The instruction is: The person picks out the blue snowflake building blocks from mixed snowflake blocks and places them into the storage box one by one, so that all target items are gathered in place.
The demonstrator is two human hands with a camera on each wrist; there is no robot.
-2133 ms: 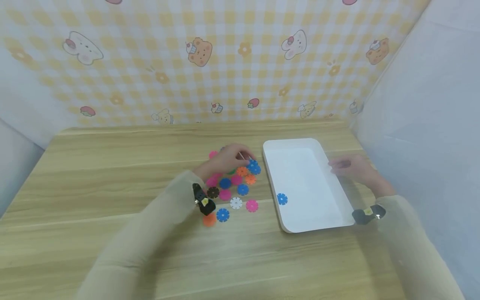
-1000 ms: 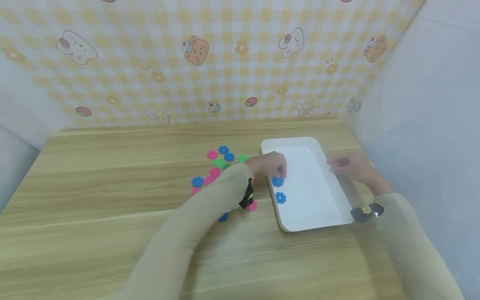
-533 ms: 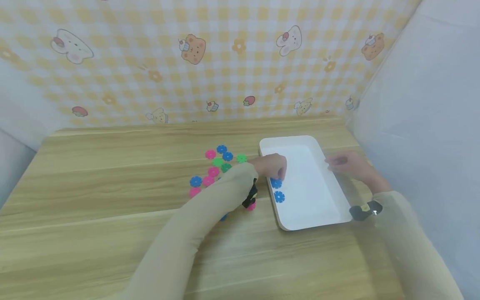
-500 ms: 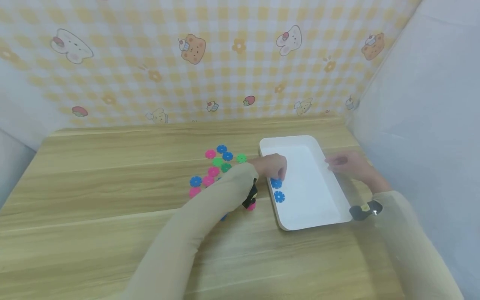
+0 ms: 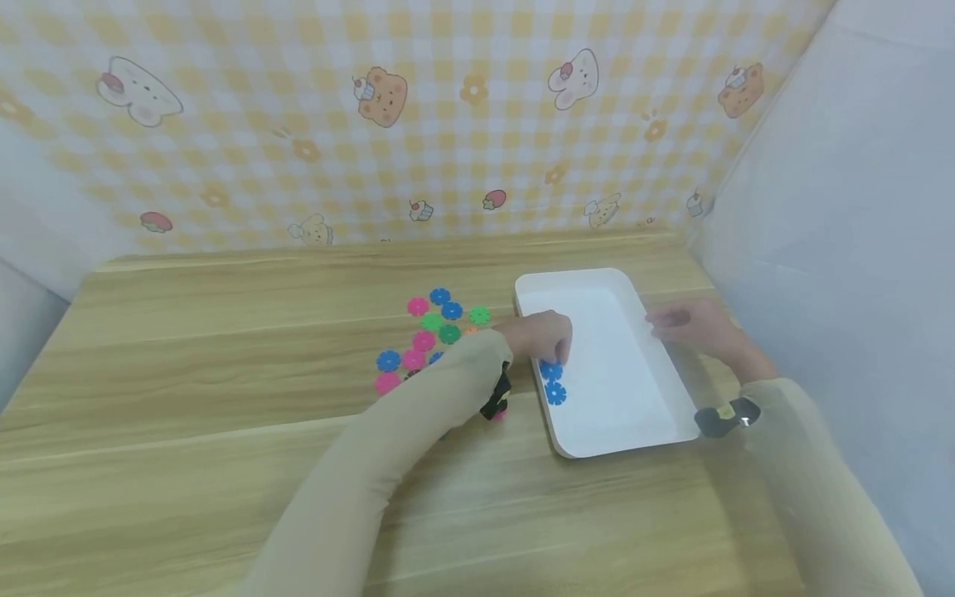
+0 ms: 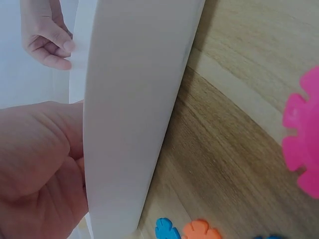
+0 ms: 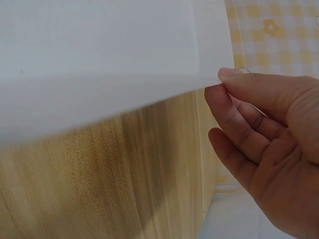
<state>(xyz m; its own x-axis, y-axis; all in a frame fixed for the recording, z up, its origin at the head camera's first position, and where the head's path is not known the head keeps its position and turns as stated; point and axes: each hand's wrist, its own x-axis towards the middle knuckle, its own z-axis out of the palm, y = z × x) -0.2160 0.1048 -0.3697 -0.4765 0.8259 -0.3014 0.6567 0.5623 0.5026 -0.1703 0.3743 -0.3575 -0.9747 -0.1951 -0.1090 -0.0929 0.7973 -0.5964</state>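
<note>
My left hand (image 5: 543, 333) reaches over the near-left wall of a white tray (image 5: 622, 423), fingers curled down at a blue snowflake disc (image 5: 552, 371) inside it. In the left wrist view the tray's side wall hides those fingertips. Right below this disc, edge to edge with it, lies a second blue snowflake disc (image 5: 555, 393). My right hand (image 7: 264, 129) pinches the tray's right rim, thumb above and index finger beneath. Left of the tray, loose snowflake discs in pink, blue, green and orange lie on the table, such as a pink one (image 5: 387, 382); my left sleeve covers several.
The wooden table (image 5: 186, 356) extends left and in front. A yellow checked cloth (image 5: 462, 149) hangs behind it, and a white sheet (image 5: 836, 215) closes off the right side. A green snowflake disc (image 5: 480, 315) lies just left of the tray.
My left hand carried a blue snowflake disc from the pile into the tray. Over the last half second it slid that disc slightly nearer the other one. My right hand stayed at the rim.
</note>
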